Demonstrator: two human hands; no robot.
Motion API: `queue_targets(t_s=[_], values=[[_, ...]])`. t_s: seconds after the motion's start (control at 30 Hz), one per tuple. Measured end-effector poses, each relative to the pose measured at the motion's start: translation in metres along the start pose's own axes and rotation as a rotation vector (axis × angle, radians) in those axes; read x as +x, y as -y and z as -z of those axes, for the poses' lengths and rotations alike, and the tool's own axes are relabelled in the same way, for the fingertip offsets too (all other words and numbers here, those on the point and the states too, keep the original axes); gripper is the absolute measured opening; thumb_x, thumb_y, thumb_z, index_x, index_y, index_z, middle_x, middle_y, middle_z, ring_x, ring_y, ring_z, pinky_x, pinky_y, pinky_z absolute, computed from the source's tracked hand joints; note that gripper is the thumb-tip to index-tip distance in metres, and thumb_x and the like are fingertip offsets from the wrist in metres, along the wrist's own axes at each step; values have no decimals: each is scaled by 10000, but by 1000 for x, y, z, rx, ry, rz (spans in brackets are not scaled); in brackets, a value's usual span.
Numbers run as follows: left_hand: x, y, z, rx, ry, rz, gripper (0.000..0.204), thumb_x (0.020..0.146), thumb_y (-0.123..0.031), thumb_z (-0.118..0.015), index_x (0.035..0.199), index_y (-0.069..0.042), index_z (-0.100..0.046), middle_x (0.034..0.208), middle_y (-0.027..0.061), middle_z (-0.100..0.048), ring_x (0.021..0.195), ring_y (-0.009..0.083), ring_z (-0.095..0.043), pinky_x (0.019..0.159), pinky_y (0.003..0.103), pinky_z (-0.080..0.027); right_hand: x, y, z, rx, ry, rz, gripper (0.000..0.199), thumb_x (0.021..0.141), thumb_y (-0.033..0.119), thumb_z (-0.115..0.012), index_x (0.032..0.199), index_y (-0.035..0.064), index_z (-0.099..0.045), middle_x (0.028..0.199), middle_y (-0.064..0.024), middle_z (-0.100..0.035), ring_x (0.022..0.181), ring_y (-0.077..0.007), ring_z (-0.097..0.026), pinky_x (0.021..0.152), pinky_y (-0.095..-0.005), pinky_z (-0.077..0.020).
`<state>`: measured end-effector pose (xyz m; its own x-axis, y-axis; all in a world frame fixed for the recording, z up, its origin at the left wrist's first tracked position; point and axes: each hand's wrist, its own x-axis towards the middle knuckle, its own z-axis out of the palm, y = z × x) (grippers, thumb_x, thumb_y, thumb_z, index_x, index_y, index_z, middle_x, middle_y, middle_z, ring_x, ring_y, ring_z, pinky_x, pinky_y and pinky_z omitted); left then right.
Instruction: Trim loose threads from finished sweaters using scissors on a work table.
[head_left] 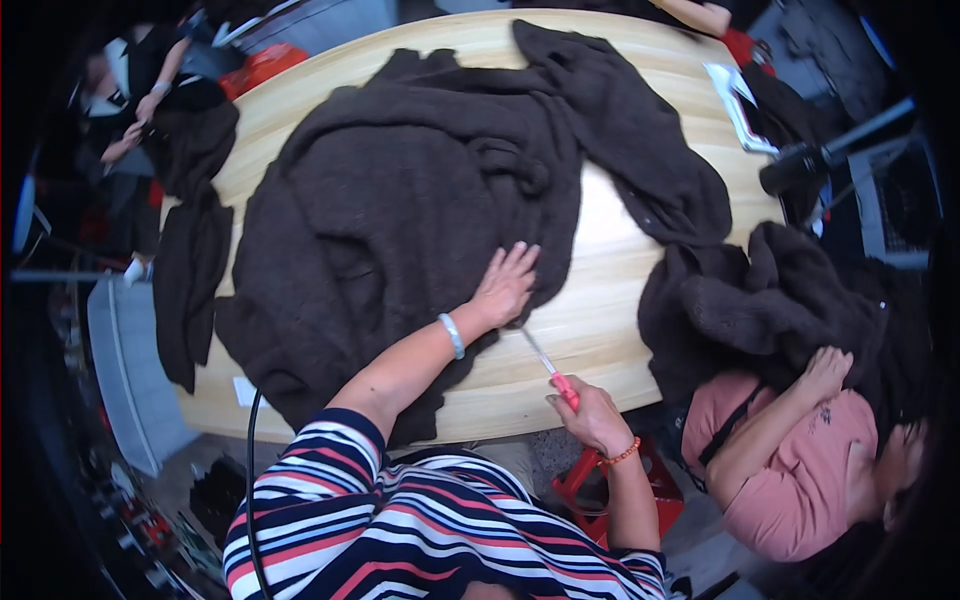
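Note:
A large dark brown knitted garment [390, 200] lies spread and rumpled over the pale wooden table [600, 290]. My left hand [505, 287] rests on its near right part, palm down, with the fingers stretched out. In my right hand [594, 415] is a tool with a red handle and a thin metal shaft [541, 352]; its exact kind cannot be made out. The shaft points up and left, and its tip reaches the garment's edge just below my left hand. Whether the tip is in the fabric is hidden.
To the right, a person in a pink shirt [800, 470] handles a dark knit piece [770, 300]. Another person [135, 100] works at the far left. A black lamp arm [790, 172] stands at the right edge. Below the table is a red stool [660, 485]; a black cable [252, 460] runs beside me.

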<state>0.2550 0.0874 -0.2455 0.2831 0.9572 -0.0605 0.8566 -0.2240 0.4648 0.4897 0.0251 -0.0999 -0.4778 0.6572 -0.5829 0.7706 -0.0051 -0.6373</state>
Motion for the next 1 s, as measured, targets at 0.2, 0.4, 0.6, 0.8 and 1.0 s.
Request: queue_targets(t_s=[0.2, 0.4, 0.6, 0.8, 1.0], values=[[-66, -25, 109, 160, -494, 121, 159, 732, -147, -686, 880, -91, -704, 1433, 166, -460, 1393, 373, -314, 1112, 568, -194, 1, 2, -1, -67, -189, 62, 325, 900, 235, -616, 1175, 69, -570, 802, -293, -638, 806, -480, -625, 718, -528, -497], [-196, 51, 185, 209, -731, 874, 172, 750, -142, -731, 893, -47, -720, 1392, 184, -488, 1334, 378, -373, 1069, 528, -274, 3, 38, -9, -72, -61, 108, 317, 893, 230, -619, 1168, 74, -594, 807, -280, -643, 806, -472, -629, 724, -523, -497], [-222, 67, 202, -201, -933, 687, 152, 776, -61, -725, 892, 29, -684, 800, 66, -687, 706, 156, -637, 699, 285, -499, 10, 93, -20, -191, 86, 313, 320, 893, 246, -627, 1167, 84, -589, 793, -261, -646, 776, -448, -634, 698, -497, -501], [-162, -65, 284, -1108, -971, 235, 151, 824, 56, -688, 970, 23, -666, 902, 10, -654, 793, 62, -596, 723, 221, -511, 15, 110, -48, -306, 356, 476, 356, 898, 271, -636, 1186, 71, -573, 802, -250, -648, 749, -431, -635, 693, -480, -501], [-96, -219, 255, -1281, -543, -640, 175, 738, 28, -671, 902, 24, -610, 925, 153, -591, 842, 289, -612, 725, 350, -497, 31, 92, -61, -328, 110, 844, 295, 875, 231, -643, 1077, 22, -589, 741, -217, -630, 688, -318, -652, 624, -434, -499]])
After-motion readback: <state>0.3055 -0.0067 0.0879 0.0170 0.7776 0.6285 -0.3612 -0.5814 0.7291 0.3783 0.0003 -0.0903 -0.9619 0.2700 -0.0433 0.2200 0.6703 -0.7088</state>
